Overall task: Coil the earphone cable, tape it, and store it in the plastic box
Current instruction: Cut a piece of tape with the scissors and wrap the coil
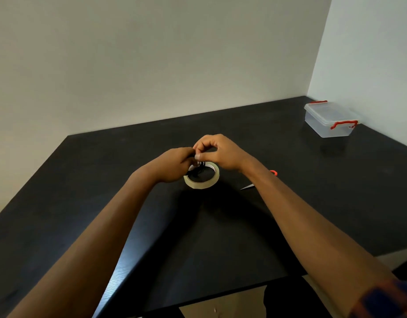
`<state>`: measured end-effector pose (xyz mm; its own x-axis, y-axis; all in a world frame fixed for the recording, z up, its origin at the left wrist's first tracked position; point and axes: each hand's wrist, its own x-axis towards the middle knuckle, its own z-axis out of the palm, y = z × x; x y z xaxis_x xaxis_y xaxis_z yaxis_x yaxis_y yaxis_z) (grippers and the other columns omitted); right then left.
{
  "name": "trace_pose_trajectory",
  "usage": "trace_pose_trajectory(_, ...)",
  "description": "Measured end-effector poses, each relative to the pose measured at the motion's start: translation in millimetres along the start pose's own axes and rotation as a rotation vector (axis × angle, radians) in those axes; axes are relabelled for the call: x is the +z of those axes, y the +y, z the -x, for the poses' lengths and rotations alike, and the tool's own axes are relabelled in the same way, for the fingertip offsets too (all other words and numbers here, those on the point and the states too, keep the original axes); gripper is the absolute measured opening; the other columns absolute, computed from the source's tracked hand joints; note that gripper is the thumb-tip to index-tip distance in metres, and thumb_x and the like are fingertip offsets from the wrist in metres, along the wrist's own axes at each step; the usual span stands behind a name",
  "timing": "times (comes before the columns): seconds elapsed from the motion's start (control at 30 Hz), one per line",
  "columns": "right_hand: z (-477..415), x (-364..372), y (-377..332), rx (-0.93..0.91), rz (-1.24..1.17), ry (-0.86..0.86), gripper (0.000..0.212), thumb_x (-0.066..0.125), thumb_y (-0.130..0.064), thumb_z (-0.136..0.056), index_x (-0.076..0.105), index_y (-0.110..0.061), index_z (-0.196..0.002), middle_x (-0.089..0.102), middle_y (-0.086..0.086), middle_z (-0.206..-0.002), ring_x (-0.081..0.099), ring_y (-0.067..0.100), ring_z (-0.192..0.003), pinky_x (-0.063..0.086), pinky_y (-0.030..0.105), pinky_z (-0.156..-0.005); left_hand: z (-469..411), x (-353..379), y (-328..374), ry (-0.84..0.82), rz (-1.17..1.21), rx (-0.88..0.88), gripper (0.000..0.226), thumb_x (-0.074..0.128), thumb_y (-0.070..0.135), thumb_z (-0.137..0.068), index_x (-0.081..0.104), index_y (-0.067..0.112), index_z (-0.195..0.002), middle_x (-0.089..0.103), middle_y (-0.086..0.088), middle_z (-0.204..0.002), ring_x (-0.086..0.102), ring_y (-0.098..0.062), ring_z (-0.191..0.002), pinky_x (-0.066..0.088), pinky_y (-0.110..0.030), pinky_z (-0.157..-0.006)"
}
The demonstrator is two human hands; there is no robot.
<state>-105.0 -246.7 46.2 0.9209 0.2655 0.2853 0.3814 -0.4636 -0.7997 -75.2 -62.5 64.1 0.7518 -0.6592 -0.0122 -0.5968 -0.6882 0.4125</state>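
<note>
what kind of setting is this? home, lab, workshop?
Likely a plain room corner at home or in an office, not a workshop. A bare black table sits against blank white walls, with only a tape roll, scissors and a clear plastic box out.

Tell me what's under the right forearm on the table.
Scissors: a metal blade tip pokes out on one side of the right forearm and a bit of orange handle on the other. The middle is covered by the arm.
</note>
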Motion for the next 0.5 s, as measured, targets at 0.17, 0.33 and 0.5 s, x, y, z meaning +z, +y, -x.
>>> trace_pose_trajectory(0.17,-0.1,0.6,0.3,0.020,0.075,-0.037,0.011,0.066,-0.014,-0.096,0.068,-0.020,-0.088,0.069,0.002,-0.092,0.067,0.018,-0.092,0.056,0.034,-0.089,2.9,-3.7,-0.8,0.016,0.080,-0.001,0.017,0.042,0.020,-0.106,0.054,0.024,-0.094,0.056,0.003,-0.086,0.053,-0.010,-0.076,0.039,-0.024,-0.066)
trace_pose_trajectory(0.33,-1.4,-2.8,-5.2,-0.023,-0.030,0.038,0.011,0.062,-0.011,-0.099,0.066,-0.017,-0.090,0.067,-0.004,-0.084,0.064,0.001,-0.079,0.052,0.021,-0.079,4.2,-9.2,1.3,0.092,0.173,0.021,0.018,0.041,0.021,-0.107,0.053,0.026,-0.095,0.054,0.007,-0.083,0.049,-0.006,-0.071,0.037,-0.023,-0.063)
trace_pose_trajectory(0.5,0.1,-0.5,-3.4,-0.003,-0.200,0.125,0.008,0.058,-0.010,-0.101,0.065,-0.011,-0.096,0.070,0.005,-0.086,0.069,0.012,-0.082,0.058,0.028,-0.085,2.0,-5.4,4.4,0.167,0.143,0.033,0.018,0.039,0.019,-0.107,0.057,0.016,-0.107,0.059,0.014,-0.091,0.055,-0.002,-0.077,0.038,-0.017,-0.065)
